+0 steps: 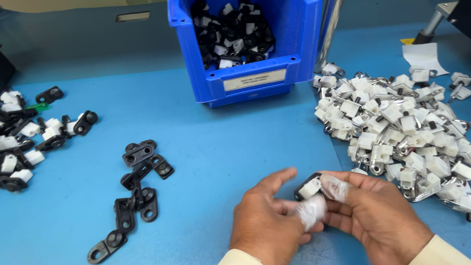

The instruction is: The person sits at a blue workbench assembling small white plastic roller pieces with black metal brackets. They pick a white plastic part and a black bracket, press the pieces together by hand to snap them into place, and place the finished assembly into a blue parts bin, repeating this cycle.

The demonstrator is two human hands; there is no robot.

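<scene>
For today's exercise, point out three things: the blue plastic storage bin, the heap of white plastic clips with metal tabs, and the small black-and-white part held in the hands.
Blue plastic storage bin point(290, 1): head view, right wall.
Heap of white plastic clips with metal tabs point(395, 126): head view, middle of pile.
Small black-and-white part point(309, 187): head view, white block.

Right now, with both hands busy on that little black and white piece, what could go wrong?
The small black and white part is pinched only by fingertips, which wear thin plastic covers; it might slip from the left hand and right hand onto the blue table. The pile of white and metal parts lies right beside the right hand, so a wrist movement could scatter it. The loose black brackets nearby could get mixed with finished pieces.
</scene>
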